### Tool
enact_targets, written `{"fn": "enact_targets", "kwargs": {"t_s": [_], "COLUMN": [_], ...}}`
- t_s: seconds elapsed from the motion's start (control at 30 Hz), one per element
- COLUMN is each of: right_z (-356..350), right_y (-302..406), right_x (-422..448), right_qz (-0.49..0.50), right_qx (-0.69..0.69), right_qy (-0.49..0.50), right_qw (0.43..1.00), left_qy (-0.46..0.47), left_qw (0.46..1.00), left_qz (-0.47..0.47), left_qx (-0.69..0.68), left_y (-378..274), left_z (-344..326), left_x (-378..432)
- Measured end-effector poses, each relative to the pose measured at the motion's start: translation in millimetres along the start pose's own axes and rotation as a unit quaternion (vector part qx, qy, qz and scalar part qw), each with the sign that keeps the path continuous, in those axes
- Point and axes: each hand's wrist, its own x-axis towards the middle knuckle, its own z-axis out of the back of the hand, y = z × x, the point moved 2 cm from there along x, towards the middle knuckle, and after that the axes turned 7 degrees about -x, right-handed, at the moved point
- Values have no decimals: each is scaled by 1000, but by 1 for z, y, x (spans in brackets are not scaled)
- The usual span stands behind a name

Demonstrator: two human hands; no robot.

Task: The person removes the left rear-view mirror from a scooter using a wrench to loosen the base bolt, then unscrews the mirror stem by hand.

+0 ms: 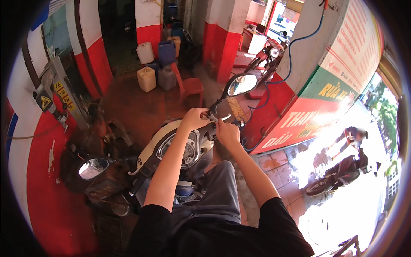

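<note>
A scooter with a cream handlebar cover [149,143] and a round instrument cluster [173,148] stands in front of me. My left hand [195,119] has its thumb and fingers at the foot of the right mirror's black stem [215,106]. Above it rises the right mirror [242,85]. Close beside, my right hand [227,132] is curled by the silver brake lever [225,117]; its palm is hidden, so any object inside cannot be made out. The right handlebar end [238,123] shows past its knuckles. The left mirror [93,168] is on the other side.
Several plastic jerrycans [146,79] and a red plastic chair [189,85] stand ahead. A blue air hose [290,54] hangs by the sign wall [301,122]. A lift post [65,86] is at left. Outside at right, a person [351,136] bends near a motorbike [342,172].
</note>
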Motion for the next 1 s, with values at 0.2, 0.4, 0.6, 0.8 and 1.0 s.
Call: {"fn": "enact_targets", "kwargs": {"t_s": [0.2,0.4,0.6,0.8,1.0], "right_z": [-5,0,12,13,-4], "right_y": [-5,-1,-8,-11,-12], "right_x": [5,7,8,18,26], "right_qz": [28,40,53,70,111], "right_qx": [-10,-21,-17,-25,-137], "right_qy": [-24,-10,21,27,22], "right_qw": [999,999,998,997,984], "left_qy": [-2,-11,48,88,108], "left_qw": [996,988,972,964,964], "left_qz": [-46,-96,-16,54,66], "left_qx": [80,120,230,244,233], "left_y": [-4,3,-9,-2,-7], "left_z": [0,1,-1,-4,1], "left_x": [-3,-3,-6,-5,-7]}}
